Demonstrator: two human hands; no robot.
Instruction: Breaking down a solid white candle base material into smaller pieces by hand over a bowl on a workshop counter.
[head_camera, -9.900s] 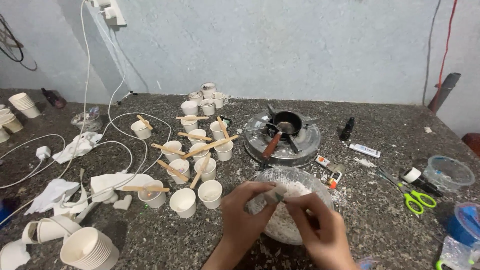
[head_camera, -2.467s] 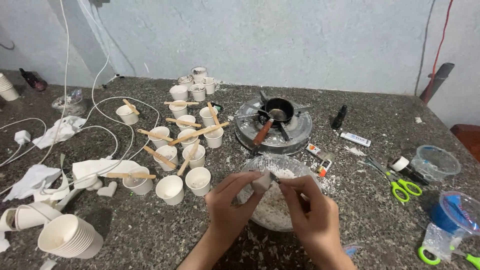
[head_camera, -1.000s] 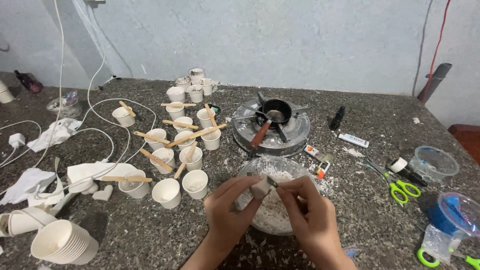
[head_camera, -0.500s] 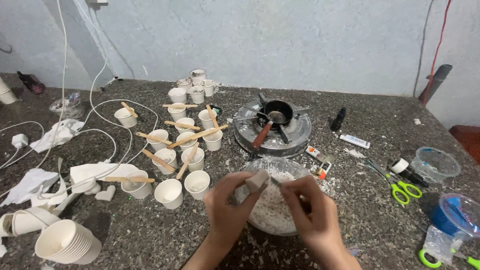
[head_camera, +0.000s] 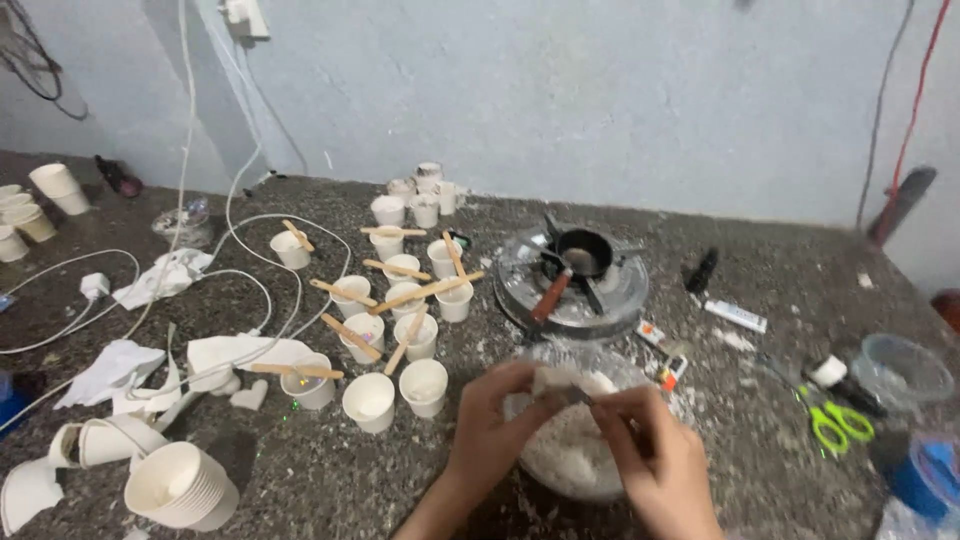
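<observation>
My left hand (head_camera: 497, 430) pinches a pale whitish chunk (head_camera: 553, 381) over a clear bowl (head_camera: 560, 470) filled with white flakes. My right hand (head_camera: 655, 455) meets it from the right, holding a small thin blade (head_camera: 580, 399) against the chunk. Both hands hover just above the flakes. To the left stand small white paper cups (head_camera: 424, 386), several with wooden sticks (head_camera: 425, 293) laid across their rims.
A round metal stove (head_camera: 575, 290) with a small black pan (head_camera: 583, 250) sits behind the bowl. Green scissors (head_camera: 832, 425), a clear container (head_camera: 905, 370) and a blue cup (head_camera: 925, 475) lie right. Stacked cups (head_camera: 180, 487), white cables (head_camera: 245, 290) and crumpled paper (head_camera: 115, 365) lie left.
The hands stay over the bowl, working the chunk; across the frames they shifted slightly, and the view tilted a little.
</observation>
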